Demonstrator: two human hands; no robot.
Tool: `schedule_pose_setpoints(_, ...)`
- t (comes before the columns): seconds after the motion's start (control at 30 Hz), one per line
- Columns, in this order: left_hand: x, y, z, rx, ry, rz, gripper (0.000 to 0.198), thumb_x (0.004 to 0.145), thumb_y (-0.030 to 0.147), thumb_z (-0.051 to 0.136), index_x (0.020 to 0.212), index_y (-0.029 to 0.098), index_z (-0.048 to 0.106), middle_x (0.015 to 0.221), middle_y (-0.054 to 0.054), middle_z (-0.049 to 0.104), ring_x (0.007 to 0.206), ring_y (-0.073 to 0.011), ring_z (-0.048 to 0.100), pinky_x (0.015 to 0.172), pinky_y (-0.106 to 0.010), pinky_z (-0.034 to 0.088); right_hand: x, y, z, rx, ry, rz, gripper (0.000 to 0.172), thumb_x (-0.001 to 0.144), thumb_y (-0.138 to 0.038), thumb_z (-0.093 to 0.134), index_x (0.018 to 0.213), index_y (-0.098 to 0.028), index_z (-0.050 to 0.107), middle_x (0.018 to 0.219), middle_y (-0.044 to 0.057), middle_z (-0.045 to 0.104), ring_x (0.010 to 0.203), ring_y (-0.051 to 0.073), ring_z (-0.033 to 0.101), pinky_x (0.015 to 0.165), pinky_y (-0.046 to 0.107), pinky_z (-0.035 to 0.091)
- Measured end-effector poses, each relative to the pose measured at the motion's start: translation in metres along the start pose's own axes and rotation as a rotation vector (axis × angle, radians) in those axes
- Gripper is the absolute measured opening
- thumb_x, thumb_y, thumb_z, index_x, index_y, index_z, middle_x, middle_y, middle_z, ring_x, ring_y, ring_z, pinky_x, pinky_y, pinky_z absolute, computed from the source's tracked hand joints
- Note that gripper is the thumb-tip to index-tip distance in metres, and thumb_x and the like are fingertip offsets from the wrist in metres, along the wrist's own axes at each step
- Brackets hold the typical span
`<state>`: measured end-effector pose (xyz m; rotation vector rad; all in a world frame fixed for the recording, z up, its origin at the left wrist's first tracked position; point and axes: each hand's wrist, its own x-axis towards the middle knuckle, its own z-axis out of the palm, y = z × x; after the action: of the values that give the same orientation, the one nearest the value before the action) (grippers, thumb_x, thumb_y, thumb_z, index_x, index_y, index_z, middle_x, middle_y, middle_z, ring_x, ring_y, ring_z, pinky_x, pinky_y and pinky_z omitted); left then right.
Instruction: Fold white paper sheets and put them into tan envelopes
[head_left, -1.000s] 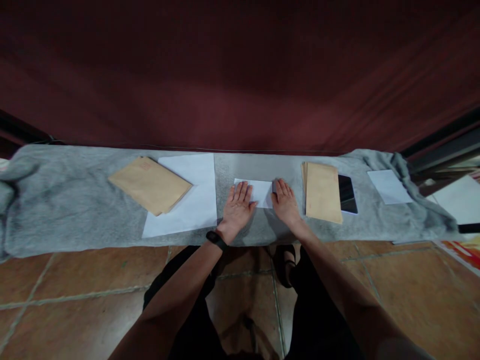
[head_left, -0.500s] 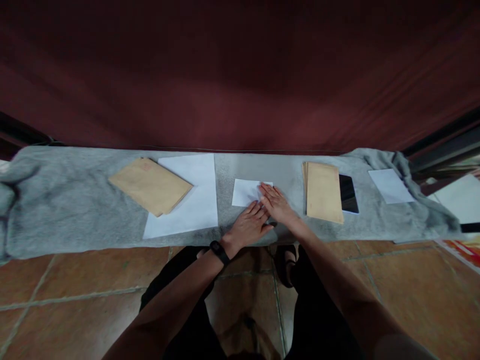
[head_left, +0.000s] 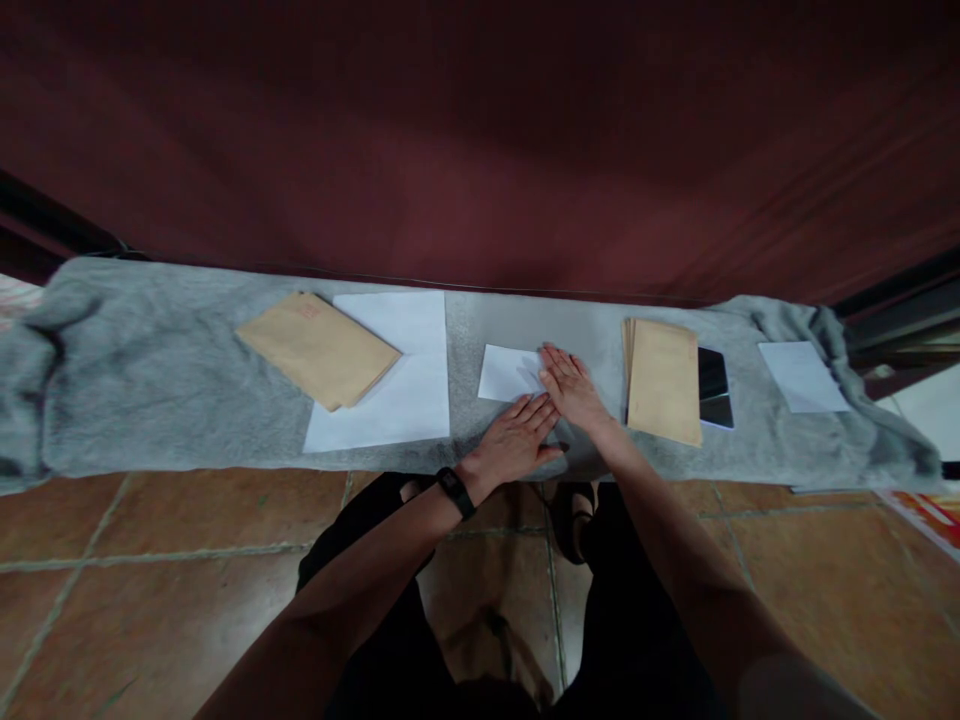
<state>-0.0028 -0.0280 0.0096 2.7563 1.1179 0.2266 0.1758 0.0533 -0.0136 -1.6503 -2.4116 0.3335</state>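
Note:
A small folded white sheet of paper lies flat on the grey cloth in front of me. My left hand, with a black band on its wrist, rests flat at the paper's near edge, fingers stretched out and thumb apart. Over the paper's right end lies my right hand, flat with its fingers extended, covering that end. The fingertips of the left hand meet the right hand near its thumb.
Brown envelopes lie on a larger white sheet at the left. To the right are more brown envelopes, partly over a dark phone, then another white sheet. Grey cloth covers the long bench; a dark red curtain hangs behind.
The view has shifted slightly, so the bench contents appear a little farther right. My right hand has slid slightly toward the paper's right end; my left hand stays at its near edge.

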Motion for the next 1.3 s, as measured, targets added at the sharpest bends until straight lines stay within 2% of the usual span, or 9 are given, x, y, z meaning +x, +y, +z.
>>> schedule_pose_setpoints(0.33, -0.001, -0.002, 0.004, -0.030, 0.005, -0.005, 0.066, 0.108, 0.053, 0.024, 0.157, 0.011, 0.036, 0.166, -0.012, 0.036, 0.156, -0.0213, 0.027, 0.130, -0.040, 0.016, 0.000, 0.009, -0.001, 0.000, 0.054, 0.052, 0.064, 0.108, -0.046, 0.016, 0.162, -0.014, 0.030, 0.168, 0.012, 0.031, 0.157, 0.025, 0.024, 0.128, 0.053, 0.019)
schedule_pose_setpoints(0.53, -0.001, -0.014, 0.008, -0.038, 0.061, -0.111, 0.064, 0.108, 0.047, 0.023, 0.158, 0.007, 0.033, 0.167, -0.015, 0.031, 0.157, -0.0221, 0.024, 0.130, -0.041, 0.018, -0.015, -0.001, -0.004, -0.008, 0.071, -0.019, 0.063, 0.109, -0.045, 0.018, 0.161, -0.013, 0.031, 0.169, 0.011, 0.028, 0.157, 0.023, 0.023, 0.129, 0.048, 0.018)
schedule_pose_setpoints(0.73, 0.006, -0.034, 0.007, -0.055, 0.084, -0.224, 0.064, 0.108, 0.043, 0.022, 0.159, 0.006, 0.030, 0.167, -0.016, 0.030, 0.158, -0.0229, 0.019, 0.129, -0.045, 0.021, -0.033, -0.017, 0.005, -0.060, 0.047, -0.149, 0.058, 0.109, -0.039, 0.027, 0.161, -0.014, 0.031, 0.168, 0.009, 0.030, 0.157, 0.021, 0.025, 0.130, 0.047, 0.017)
schedule_pose_setpoints(0.87, 0.011, -0.043, 0.007, -0.064, 0.092, -0.252, 0.064, 0.107, 0.044, 0.020, 0.159, 0.009, 0.030, 0.167, -0.015, 0.030, 0.158, -0.0227, 0.019, 0.129, -0.046, 0.024, -0.040, -0.023, 0.006, -0.084, 0.072, -0.153, 0.057, 0.109, -0.033, 0.028, 0.160, -0.010, 0.031, 0.168, 0.012, 0.029, 0.157, 0.022, 0.024, 0.130, 0.048, 0.017)
schedule_pose_setpoints(1.1, 0.014, -0.054, 0.009, -0.017, 0.122, -0.391, 0.063, 0.107, 0.042, 0.021, 0.161, 0.010, 0.029, 0.167, -0.014, 0.029, 0.158, -0.0245, 0.020, 0.129, -0.049, 0.021, -0.054, -0.036, 0.004, -0.071, 0.072, -0.128, 0.061, 0.108, -0.044, 0.036, 0.161, -0.015, 0.032, 0.166, 0.012, 0.032, 0.155, 0.024, 0.029, 0.129, 0.049, 0.021)
schedule_pose_setpoints(1.3, 0.013, -0.059, 0.007, 0.031, 0.132, -0.503, 0.067, 0.105, 0.043, 0.025, 0.161, 0.006, 0.027, 0.168, -0.018, 0.025, 0.158, -0.0283, 0.020, 0.127, -0.050, 0.023, -0.062, -0.034, 0.001, -0.073, 0.085, -0.084, 0.064, 0.107, -0.046, 0.039, 0.161, -0.013, 0.031, 0.166, 0.013, 0.031, 0.155, 0.025, 0.029, 0.129, 0.049, 0.020)
